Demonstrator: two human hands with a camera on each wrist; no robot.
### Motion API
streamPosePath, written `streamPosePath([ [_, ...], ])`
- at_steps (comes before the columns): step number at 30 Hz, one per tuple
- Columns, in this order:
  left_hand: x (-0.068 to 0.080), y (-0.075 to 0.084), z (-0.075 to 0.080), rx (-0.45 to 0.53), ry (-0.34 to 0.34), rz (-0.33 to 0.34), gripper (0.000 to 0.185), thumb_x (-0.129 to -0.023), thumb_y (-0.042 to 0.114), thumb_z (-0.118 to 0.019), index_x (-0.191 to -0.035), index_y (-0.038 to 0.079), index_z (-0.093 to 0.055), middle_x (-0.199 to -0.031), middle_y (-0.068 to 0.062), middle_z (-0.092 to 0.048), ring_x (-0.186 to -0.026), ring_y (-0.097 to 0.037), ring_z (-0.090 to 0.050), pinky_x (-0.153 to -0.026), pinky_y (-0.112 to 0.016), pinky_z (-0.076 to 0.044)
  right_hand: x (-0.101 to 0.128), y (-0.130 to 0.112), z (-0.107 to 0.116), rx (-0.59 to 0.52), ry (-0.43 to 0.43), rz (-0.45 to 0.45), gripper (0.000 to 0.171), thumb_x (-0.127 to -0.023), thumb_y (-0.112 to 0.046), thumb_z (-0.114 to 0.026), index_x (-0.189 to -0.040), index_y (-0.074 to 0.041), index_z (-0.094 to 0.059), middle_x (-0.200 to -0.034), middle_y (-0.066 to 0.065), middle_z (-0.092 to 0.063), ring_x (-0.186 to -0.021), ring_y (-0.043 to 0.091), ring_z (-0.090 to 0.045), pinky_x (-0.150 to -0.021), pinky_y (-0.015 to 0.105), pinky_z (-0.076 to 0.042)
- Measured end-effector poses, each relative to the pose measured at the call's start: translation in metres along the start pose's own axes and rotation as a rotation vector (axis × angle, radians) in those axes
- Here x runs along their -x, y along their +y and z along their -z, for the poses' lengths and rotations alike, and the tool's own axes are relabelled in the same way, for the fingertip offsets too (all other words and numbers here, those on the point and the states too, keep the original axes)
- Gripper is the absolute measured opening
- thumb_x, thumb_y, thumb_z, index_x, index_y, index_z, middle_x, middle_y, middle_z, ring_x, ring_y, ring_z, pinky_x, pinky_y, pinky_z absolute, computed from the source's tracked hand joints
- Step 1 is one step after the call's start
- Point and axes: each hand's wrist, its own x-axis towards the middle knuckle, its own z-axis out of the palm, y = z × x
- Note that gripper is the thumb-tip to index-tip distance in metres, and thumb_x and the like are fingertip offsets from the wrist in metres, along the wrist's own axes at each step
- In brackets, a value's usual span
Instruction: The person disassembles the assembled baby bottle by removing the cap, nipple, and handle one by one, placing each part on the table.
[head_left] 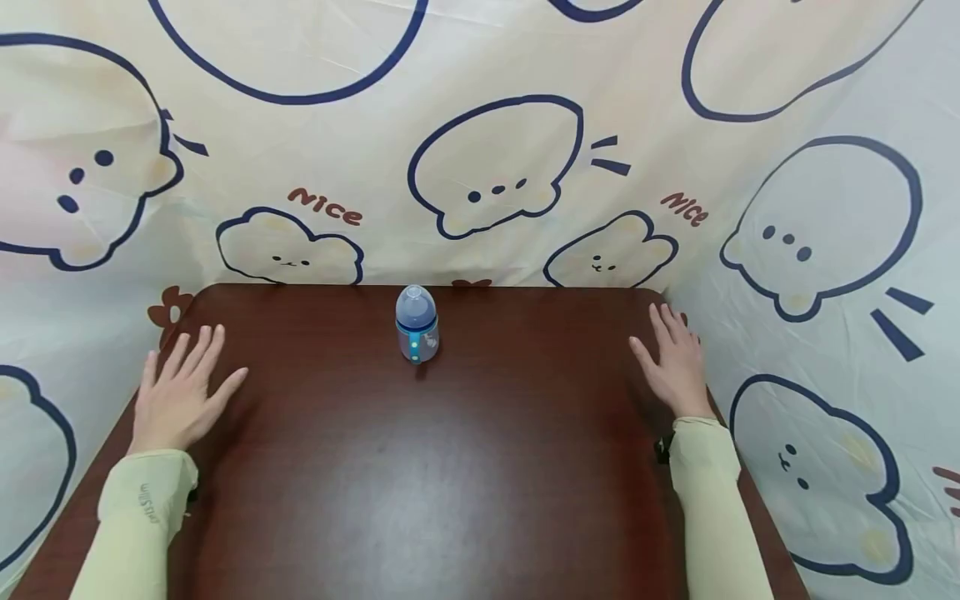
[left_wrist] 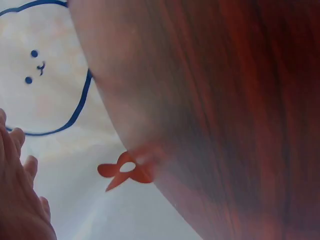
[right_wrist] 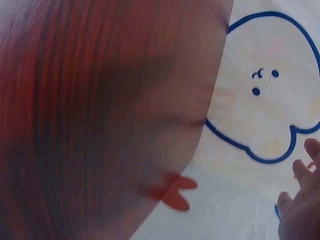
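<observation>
A small baby bottle (head_left: 417, 325) with a translucent blue domed cap and a light blue handle stands upright near the far edge of the dark wooden table (head_left: 420, 500). My left hand (head_left: 178, 396) is over the table's left edge, fingers straight and spread, holding nothing. Over on the right edge, my right hand (head_left: 675, 362) is likewise spread with straight fingers and nothing in it. Both hands are well apart from the bottle. In the left wrist view the left hand (left_wrist: 22, 195) shows at the lower left; the right hand (right_wrist: 302, 200) appears at the lower right of its own wrist view.
A pale cloth (head_left: 495, 50) printed with blue-outlined cartoon shapes hangs right behind the table and along both sides. Light reflects off the tabletop near the middle. Pale green sleeves cover both forearms.
</observation>
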Motion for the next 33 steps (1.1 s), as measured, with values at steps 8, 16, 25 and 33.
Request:
streamPosePath([
  [8,-0.044,0.035,-0.028,0.062,-0.035,-0.063,0.085,-0.104,0.060,-0.045,-0.167,0.022,-0.003,-0.172,-0.017,-0.014,-0.159,-0.042,-0.010,-0.124,-0.065,0.001,-0.022,-0.035,-0.022,-0.070,-0.022,0.053,0.077,-0.106,-0.057,-0.043,-0.166,-0.015,-0.022,-0.172,0.016,-0.021,-0.160,0.038,-0.013,-0.127,0.061,-0.008],
  [16,-0.080,0.101,-0.060,0.180,-0.121,-0.188,0.085,-0.102,0.055,-0.055,-0.168,0.023,-0.010,-0.171,-0.015,-0.024,-0.153,-0.046,-0.026,-0.122,-0.066,-0.016,-0.044,-0.092,-0.057,-0.160,-0.084,0.129,0.073,-0.106,-0.055,-0.044,-0.165,-0.017,-0.025,-0.171,0.013,-0.025,-0.158,0.037,-0.021,-0.127,0.056,-0.015],
  [25,-0.098,0.168,-0.077,0.209,-0.206,-0.286,0.091,-0.098,0.058,-0.059,-0.168,0.029,-0.008,-0.169,-0.011,-0.031,-0.154,-0.039,-0.032,-0.124,-0.062,-0.019,-0.062,-0.159,-0.080,-0.171,-0.167,0.198,0.072,-0.106,-0.056,-0.044,-0.166,-0.020,-0.025,-0.172,0.006,-0.025,-0.159,0.028,-0.023,-0.130,0.048,-0.014],
  [33,-0.108,0.192,-0.078,0.425,-0.272,-0.183,0.093,-0.095,0.045,-0.069,-0.166,0.015,-0.017,-0.160,-0.019,-0.042,-0.146,-0.043,-0.041,-0.118,-0.064,-0.033,-0.077,-0.213,-0.085,-0.197,-0.215,0.262,0.073,-0.104,-0.060,-0.044,-0.166,-0.027,-0.023,-0.171,0.001,-0.027,-0.157,0.025,-0.026,-0.127,0.049,-0.024],
])
